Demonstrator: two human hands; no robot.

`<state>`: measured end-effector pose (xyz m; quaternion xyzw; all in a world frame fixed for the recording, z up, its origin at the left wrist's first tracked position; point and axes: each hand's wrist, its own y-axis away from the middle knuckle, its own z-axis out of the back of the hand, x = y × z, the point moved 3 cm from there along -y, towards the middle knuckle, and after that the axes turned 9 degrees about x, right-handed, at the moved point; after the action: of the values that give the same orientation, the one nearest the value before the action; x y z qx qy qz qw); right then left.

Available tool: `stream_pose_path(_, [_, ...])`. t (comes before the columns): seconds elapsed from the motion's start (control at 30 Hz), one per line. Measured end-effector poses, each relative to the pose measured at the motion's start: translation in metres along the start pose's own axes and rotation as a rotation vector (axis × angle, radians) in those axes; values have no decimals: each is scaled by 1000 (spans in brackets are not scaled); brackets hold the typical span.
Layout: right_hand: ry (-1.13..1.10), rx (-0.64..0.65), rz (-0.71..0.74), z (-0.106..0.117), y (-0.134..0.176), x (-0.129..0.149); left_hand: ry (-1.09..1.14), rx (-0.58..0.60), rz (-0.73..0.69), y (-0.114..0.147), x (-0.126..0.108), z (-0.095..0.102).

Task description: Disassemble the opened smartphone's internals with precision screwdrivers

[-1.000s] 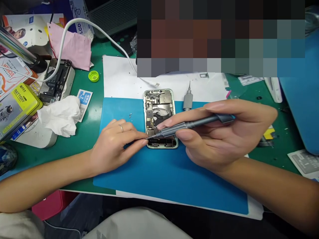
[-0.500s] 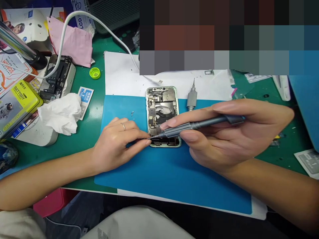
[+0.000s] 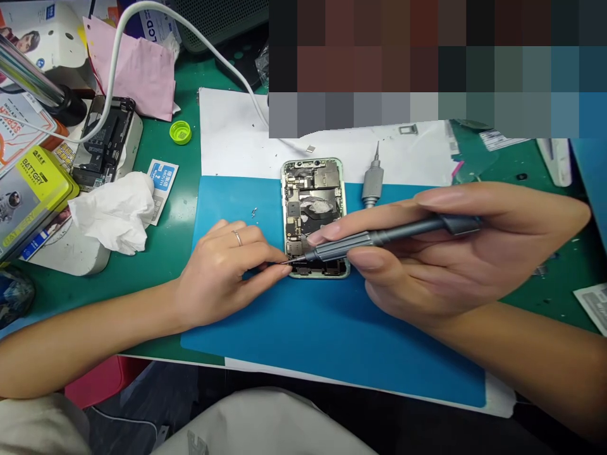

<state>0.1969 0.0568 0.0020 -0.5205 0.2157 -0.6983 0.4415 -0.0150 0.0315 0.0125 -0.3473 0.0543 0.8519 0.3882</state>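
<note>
An opened smartphone (image 3: 317, 212), its circuit board and inner parts bare, lies on the blue mat (image 3: 303, 335). My right hand (image 3: 450, 265) grips a dark grey precision screwdriver (image 3: 403, 232) pen-fashion, pointing left across the phone's lower part. Its thin tip reaches the phone's lower left edge. There my left hand (image 3: 232, 265), with a ring on one finger, has thumb and forefinger pinched around the tip; whether they also hold a tiny part is hidden. A second grey screwdriver (image 3: 373, 180) lies right of the phone, partly behind my right hand. Tiny screws (image 3: 254, 212) rest left of the phone.
A white cable (image 3: 190, 28) arches over the white sheet (image 3: 237, 136) behind the phone. At left are crumpled tissue (image 3: 116, 212), another opened phone (image 3: 105, 142), a yellow battery box (image 3: 40, 189) and a green cap (image 3: 180, 133). The upper right is pixelated.
The whole view has shifted slightly, so most things sit a little higher and farther right. Both hands and the screwdriver keep the same pose at the phone's edge.
</note>
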Motion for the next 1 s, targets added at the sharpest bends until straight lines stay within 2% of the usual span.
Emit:
stream_pose_path(0.17, [-15, -4, -64, 0, 4, 0, -7, -7, 4, 0, 0, 0])
stream_pose_path(0.33, [-26, -35, -14, 1, 6, -1, -10, 10, 29, 0, 1, -1])
stream_pose_path(0.9, [-15, -27, -43, 3, 11, -5, -4, -5, 22, 1, 1, 0])
stream_pose_path(0.93, [-34, -33, -54, 3, 14, -6, -4, -2, 27, 1, 1, 0])
stream_pose_path(1.0, [-81, -88, -199, 4, 19, -12, -4, 4, 36, 1, 1, 0])
